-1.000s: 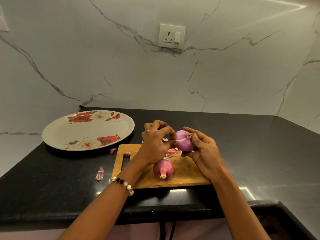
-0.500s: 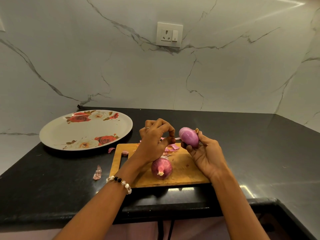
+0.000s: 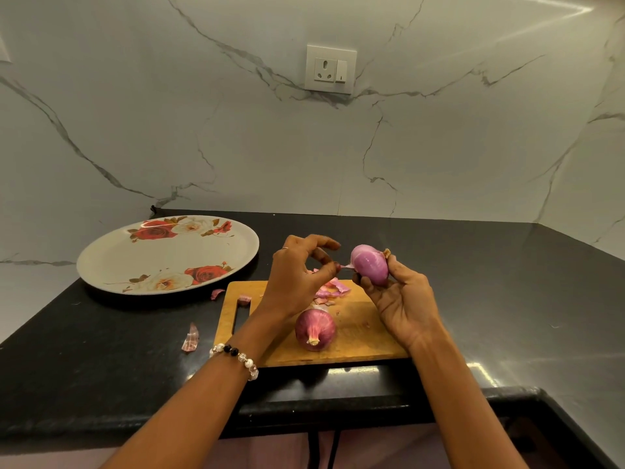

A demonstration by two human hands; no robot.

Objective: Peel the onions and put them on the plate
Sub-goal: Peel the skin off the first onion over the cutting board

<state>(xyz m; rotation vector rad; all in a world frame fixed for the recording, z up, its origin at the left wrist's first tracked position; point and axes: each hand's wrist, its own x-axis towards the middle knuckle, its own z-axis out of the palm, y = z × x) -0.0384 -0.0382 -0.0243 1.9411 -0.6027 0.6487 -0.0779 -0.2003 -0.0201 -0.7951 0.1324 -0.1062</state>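
Observation:
My right hand (image 3: 402, 299) holds a mostly peeled purple onion (image 3: 369, 265) above the far edge of the wooden cutting board (image 3: 358, 336). Just left of it, my left hand (image 3: 297, 275) pinches a thin strip of skin that still hangs from the onion's left end. A second onion (image 3: 315, 329) with its dry red skin on lies on the board between my forearms, root end toward me. The floral oval plate (image 3: 111, 262) sits to the left with nothing on it.
Loose peels (image 3: 329, 292) are piled on the board behind my left hand. More scraps lie on the black counter (image 3: 507, 299), one (image 3: 191, 338) left of the board. Marble walls close the back and right; the counter edge runs near me.
The right hand has lifted and turned the onion slightly to the right. The left hand has pulled away from it to the left, drawing a strip of skin.

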